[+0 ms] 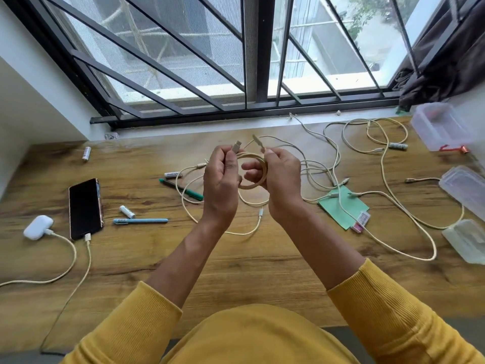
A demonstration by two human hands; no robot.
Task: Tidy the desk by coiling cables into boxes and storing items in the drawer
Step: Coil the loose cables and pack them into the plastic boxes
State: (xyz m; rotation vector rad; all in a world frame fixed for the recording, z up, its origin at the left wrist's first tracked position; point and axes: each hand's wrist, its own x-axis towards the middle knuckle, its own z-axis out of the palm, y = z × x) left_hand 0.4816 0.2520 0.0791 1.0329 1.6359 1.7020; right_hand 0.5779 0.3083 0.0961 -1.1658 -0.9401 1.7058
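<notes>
Above the middle of the wooden desk (236, 264) I hold a cream cable wound into a small coil (256, 158). My left hand (221, 179) pinches one plug end, which sticks up by the thumb. My right hand (282, 179) grips the coil's right side, and the other plug end pokes up above its fingers. Several loose cream cables (388, 179) sprawl over the desk's right half. Clear plastic boxes stand on the right: one at the back (438, 126), one further forward (464, 191), one near the front (467, 241).
On the left lie a black phone (85, 208) and a white earbud case (36, 227), each with a cable plugged in. Two pens (181, 189) (140, 221), several batteries (127, 211) and a green paper (342, 206) are scattered about. A barred window (246, 61) runs behind the desk.
</notes>
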